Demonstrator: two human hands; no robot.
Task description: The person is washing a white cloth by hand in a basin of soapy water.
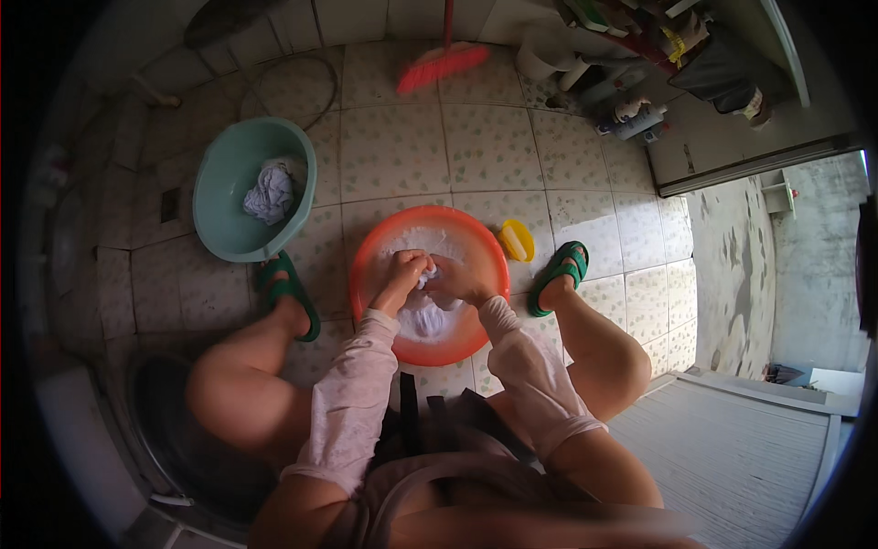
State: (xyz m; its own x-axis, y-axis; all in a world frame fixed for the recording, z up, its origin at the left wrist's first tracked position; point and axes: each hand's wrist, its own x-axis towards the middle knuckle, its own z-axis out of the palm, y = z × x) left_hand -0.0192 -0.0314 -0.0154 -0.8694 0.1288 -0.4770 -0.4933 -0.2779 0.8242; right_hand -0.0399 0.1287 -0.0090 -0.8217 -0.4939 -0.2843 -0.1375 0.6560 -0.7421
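Between my feet stands an orange plastic basin [365,237] with sudsy water in it. My left hand [407,267] and my right hand [453,278] meet above the basin, both gripping a wet white cloth [429,321]. A bunched bit of the cloth shows between my fingers, and its lower part lies in the suds. The fingers of my right hand are partly blurred. Pale sleeve covers reach from my wrists to above my elbows.
At the left, a green plastic tub [226,185] holds a crumpled pale cloth [270,194]. A yellow dish with a soap bar [517,241] lies right of the basin. Farther off are a red broom [442,65], bottles [638,123] and a hose [333,86]. An open doorway is at the right.
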